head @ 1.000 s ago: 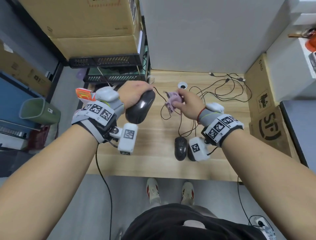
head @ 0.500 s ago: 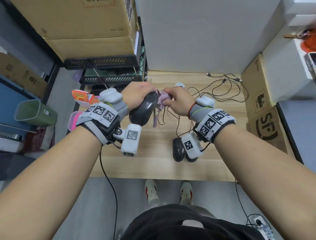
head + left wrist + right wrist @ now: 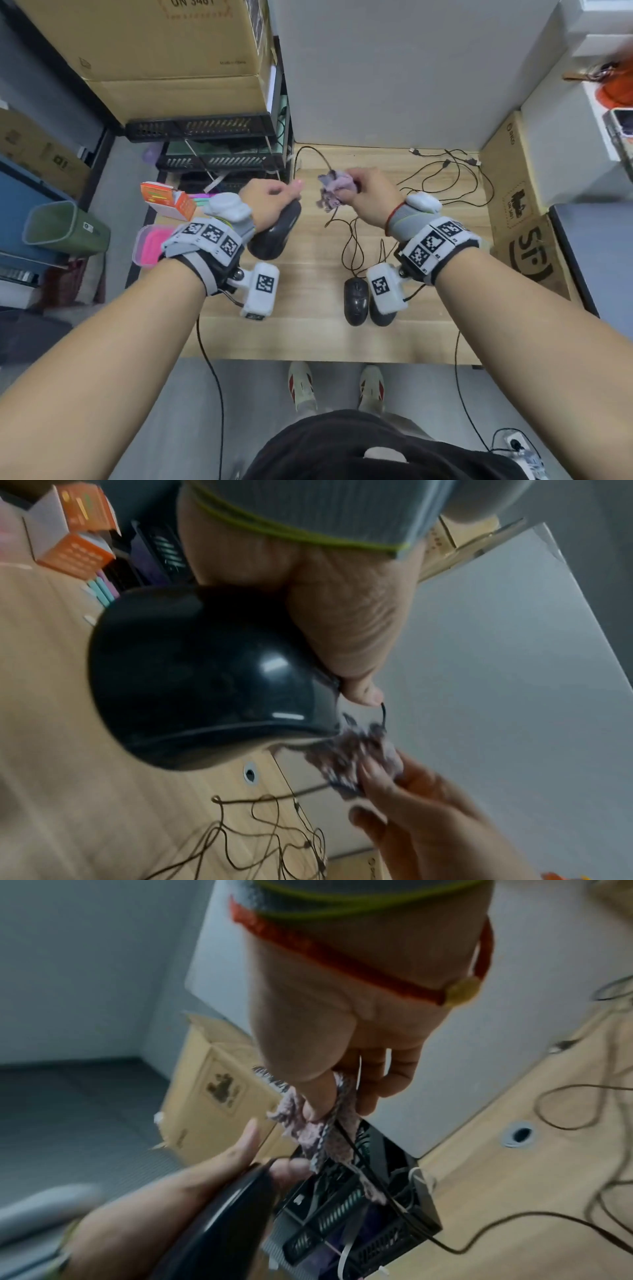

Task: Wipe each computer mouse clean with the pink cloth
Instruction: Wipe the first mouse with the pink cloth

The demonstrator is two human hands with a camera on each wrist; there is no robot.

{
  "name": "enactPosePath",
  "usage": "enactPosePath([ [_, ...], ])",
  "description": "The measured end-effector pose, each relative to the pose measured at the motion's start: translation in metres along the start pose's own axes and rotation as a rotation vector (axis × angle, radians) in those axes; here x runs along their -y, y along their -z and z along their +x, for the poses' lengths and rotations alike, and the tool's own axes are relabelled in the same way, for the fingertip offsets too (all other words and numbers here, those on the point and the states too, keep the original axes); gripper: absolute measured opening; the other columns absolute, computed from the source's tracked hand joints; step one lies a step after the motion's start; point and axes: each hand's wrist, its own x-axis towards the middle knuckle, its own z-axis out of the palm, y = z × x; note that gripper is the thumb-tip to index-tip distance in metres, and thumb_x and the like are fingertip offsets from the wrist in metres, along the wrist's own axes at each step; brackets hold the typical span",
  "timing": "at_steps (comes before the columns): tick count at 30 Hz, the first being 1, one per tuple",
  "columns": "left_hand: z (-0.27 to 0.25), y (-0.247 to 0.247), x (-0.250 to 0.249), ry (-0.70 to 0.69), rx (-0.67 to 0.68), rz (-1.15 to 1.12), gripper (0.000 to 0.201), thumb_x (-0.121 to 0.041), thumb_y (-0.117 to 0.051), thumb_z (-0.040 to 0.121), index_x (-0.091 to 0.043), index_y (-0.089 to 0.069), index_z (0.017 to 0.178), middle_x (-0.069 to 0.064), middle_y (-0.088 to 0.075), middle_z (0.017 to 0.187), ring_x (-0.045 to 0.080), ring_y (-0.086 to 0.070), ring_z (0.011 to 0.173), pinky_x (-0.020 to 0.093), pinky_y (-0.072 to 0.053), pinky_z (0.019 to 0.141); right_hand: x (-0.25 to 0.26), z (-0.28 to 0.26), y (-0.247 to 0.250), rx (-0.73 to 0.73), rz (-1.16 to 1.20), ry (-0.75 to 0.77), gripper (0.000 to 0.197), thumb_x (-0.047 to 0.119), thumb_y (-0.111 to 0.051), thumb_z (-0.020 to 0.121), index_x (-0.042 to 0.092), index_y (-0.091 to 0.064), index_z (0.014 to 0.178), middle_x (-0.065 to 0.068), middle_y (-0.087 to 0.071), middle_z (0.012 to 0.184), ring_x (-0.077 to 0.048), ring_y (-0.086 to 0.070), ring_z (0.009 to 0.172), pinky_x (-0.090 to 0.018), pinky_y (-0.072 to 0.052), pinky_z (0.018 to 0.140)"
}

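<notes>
The wooden desk (image 3: 308, 335) serves as the reference surface. The left hand (image 3: 270, 200) grips a black mouse (image 3: 274, 233), fingers and thumb curled around its body, holding it raised above the desk's left half, close to the left edge. The right hand (image 3: 371, 197) pinches the pink cloth (image 3: 334, 190) between thumb and fingers; the cloth is bunched and hangs just beside the nose of the held mouse, and the blurred wrist views do not show whether the two touch. A thin black cable (image 3: 317, 154) runs from the held mouse past the cloth toward the desk's rear edge. Two further black mice (image 3: 356, 301) lie side by side near the desk's front edge, the right one partly hidden by the wrist camera; their cords lead back to a loose tangle of cables (image 3: 445, 181) over the rear right area. Cardboard boxes (image 3: 520, 212) border the desk's right edge. An orange box (image 3: 168, 200) and a pink container (image 3: 150, 245) sit at the left edge. The centre of the desk, between the held mouse and the two resting mice, is bare wood.
</notes>
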Motion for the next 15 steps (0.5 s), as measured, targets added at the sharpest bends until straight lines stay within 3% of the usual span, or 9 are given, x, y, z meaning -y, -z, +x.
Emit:
enactPosePath([
  [3,-0.005,-0.015,-0.016,-0.024,-0.050,-0.071,0.051,-0.057,-0.052,0.096,-0.017,-0.071,0.071,-0.010,-0.060,0.054,0.003,-0.048,0.059,0.015,-0.035,0.056,0.020,0.000,-0.007,0.082,-0.099,0.119,0.008,0.018,-0.065,0.085,0.017,-0.061,0.078,0.006,-0.048,0.060,-0.020,-0.045,0.067,-0.026,-0.025,0.052],
  [5,-0.006,-0.019,-0.022,-0.001,-0.073,-0.141,0.046,-0.053,-0.056,0.096,-0.023,-0.070,0.064,-0.011,-0.055,0.045,0.000,-0.043,0.048,0.015,-0.033,0.052,0.023,0.000,-0.008,0.085,-0.141,0.142,0.006,0.016,-0.064,0.084,0.011,-0.064,0.083,0.003,-0.049,0.063,-0.021,-0.045,0.069,-0.029,-0.021,0.056],
  [7,-0.005,-0.020,-0.019,0.016,-0.081,-0.176,0.051,-0.049,-0.058,0.095,-0.010,-0.068,0.064,-0.007,-0.050,0.051,0.008,-0.039,0.051,0.024,-0.032,0.056,0.021,0.000,-0.009,0.106,-0.191,0.129,0.005,0.019,-0.063,0.085,0.014,-0.063,0.082,0.004,-0.050,0.064,-0.020,-0.047,0.071,-0.028,-0.023,0.059],
  [9,-0.006,-0.020,-0.018,0.048,-0.070,-0.194,0.056,-0.044,-0.058,0.096,0.004,-0.059,0.067,0.007,-0.044,0.061,0.014,-0.037,0.058,0.028,-0.029,0.061,0.019,-0.002,-0.012,0.142,-0.233,0.128,0.013,0.020,-0.062,0.086,0.021,-0.054,0.076,0.008,-0.047,0.062,-0.020,-0.046,0.071,-0.027,-0.024,0.060],
  [10,-0.006,-0.019,-0.018,0.053,-0.066,-0.202,0.053,-0.041,-0.058,0.097,0.003,-0.061,0.066,0.007,-0.046,0.060,0.014,-0.038,0.057,0.027,-0.030,0.060,0.018,-0.002,-0.014,0.153,-0.238,0.118,0.013,0.020,-0.062,0.086,0.020,-0.053,0.075,0.006,-0.049,0.063,-0.021,-0.047,0.070,-0.027,-0.025,0.060],
  [13,-0.009,-0.010,-0.023,0.083,-0.110,-0.303,0.024,-0.038,-0.063,0.094,-0.027,-0.078,0.079,-0.005,-0.069,0.066,0.003,-0.052,0.058,0.019,-0.041,0.062,0.006,-0.004,-0.021,0.172,-0.234,0.049,0.009,0.017,-0.061,0.083,0.013,-0.058,0.076,0.001,-0.053,0.065,-0.023,-0.049,0.069,-0.029,-0.028,0.054],
  [15,-0.007,0.003,-0.023,0.104,-0.176,-0.370,0.018,-0.039,-0.064,0.092,-0.034,-0.079,0.084,-0.008,-0.073,0.072,0.004,-0.056,0.060,0.019,-0.042,0.060,-0.012,-0.007,-0.024,0.178,-0.263,-0.053,0.019,0.017,-0.061,0.082,0.020,-0.051,0.066,0.002,-0.050,0.062,-0.026,-0.050,0.070,-0.028,-0.029,0.053],
])
